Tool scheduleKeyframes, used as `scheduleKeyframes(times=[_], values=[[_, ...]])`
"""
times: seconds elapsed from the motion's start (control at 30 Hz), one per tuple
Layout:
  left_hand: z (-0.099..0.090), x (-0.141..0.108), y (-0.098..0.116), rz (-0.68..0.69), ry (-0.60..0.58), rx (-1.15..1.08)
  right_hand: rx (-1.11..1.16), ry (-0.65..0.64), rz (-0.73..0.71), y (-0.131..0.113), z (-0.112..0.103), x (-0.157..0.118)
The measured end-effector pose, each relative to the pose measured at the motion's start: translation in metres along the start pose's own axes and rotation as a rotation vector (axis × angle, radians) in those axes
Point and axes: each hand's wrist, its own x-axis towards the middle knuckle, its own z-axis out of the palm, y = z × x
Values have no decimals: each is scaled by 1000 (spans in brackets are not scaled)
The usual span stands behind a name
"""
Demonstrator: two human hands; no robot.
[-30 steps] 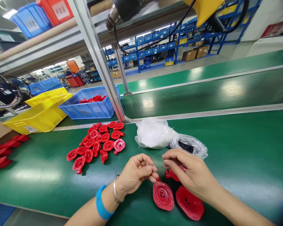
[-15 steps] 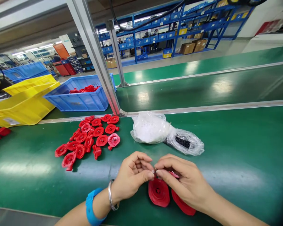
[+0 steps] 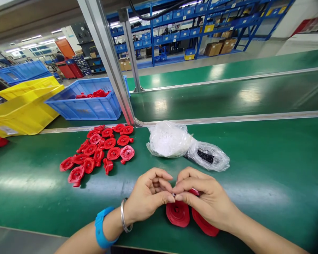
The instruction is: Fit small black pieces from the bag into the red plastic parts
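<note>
My left hand (image 3: 148,195) and my right hand (image 3: 204,199) meet fingertip to fingertip above the bench. Both are closed in a pinch around something tiny between the thumbs; too little of it shows to name it. Just below the fingertips lies a red round plastic part (image 3: 177,213) with a ringed face and a small centre hole. A second red part (image 3: 205,223) lies partly hidden under my right hand. Past my hands rest a clear bag of small white pieces (image 3: 169,139) and a clear bag with black pieces (image 3: 208,156).
Several red plastic parts (image 3: 88,164) lie grouped on the green bench (image 3: 267,155) to the left. Behind them stand a blue crate (image 3: 87,107) holding more red parts and yellow bins (image 3: 23,113). A metal post (image 3: 111,63) rises at the bench's back rail.
The view has shifted slightly. My hands stay together over the red parts, with the fingertips pressed a little closer around the tiny item.
</note>
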Motion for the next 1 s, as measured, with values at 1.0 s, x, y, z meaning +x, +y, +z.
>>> scheduleKeyframes(times=[1.0], values=[[4, 0, -3, -25, 68, -141, -205, 107, -277, 3, 8, -3]])
